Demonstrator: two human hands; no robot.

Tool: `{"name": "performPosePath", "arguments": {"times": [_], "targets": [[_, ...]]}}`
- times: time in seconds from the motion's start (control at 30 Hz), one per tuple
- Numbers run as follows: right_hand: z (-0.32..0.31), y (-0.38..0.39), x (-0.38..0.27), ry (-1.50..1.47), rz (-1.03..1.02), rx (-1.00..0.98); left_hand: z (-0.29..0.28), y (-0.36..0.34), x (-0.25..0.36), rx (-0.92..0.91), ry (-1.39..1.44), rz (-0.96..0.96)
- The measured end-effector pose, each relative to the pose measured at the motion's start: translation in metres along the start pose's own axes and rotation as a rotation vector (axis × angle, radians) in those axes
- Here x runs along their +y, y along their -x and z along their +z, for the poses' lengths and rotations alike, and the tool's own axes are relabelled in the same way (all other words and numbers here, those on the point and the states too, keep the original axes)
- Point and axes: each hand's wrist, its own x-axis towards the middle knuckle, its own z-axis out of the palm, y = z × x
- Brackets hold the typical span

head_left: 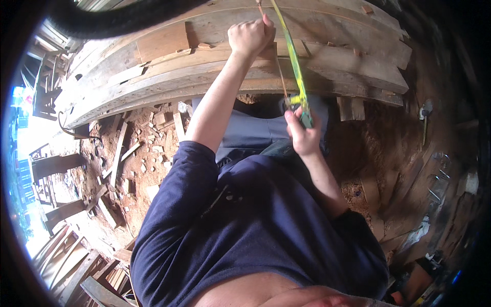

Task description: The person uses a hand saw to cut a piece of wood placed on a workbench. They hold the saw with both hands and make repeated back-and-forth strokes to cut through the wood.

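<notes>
My left hand (249, 37) is closed on the plank stack (114, 66), knuckles up, beside the thin, copper-coloured blade of what looks like a yellow-green framed saw (292, 47); what its fingers grip is hidden. Lower down, my right hand (303, 137) is closed round the saw's dark green handle (306, 119). The saw extends from that hand across the planks to the top edge of the picture, tilted slightly leftward.
Wood scraps and offcuts (123, 151) lie on the sawdust-covered ground (140, 202) at left. Dark boards (57, 163) and stacked timber line the left rim. A thick black curved object (102, 23) arches across the upper left. Shadowed boards and small metal items lie at right.
</notes>
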Motion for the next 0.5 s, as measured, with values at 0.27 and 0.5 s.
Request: {"name": "performPosePath", "arguments": {"times": [0.27, 0.5], "targets": [[0.034, -0.124, -0.006, 0.01, -0.031, -0.035, -0.02, 0.011, 0.018, 0.161, 0.148, 0.075], [0.017, -0.032, 0.008, 0.128, 0.027, -0.01, 0.011, -0.005, 0.007, -0.073, 0.004, -0.042]]}}
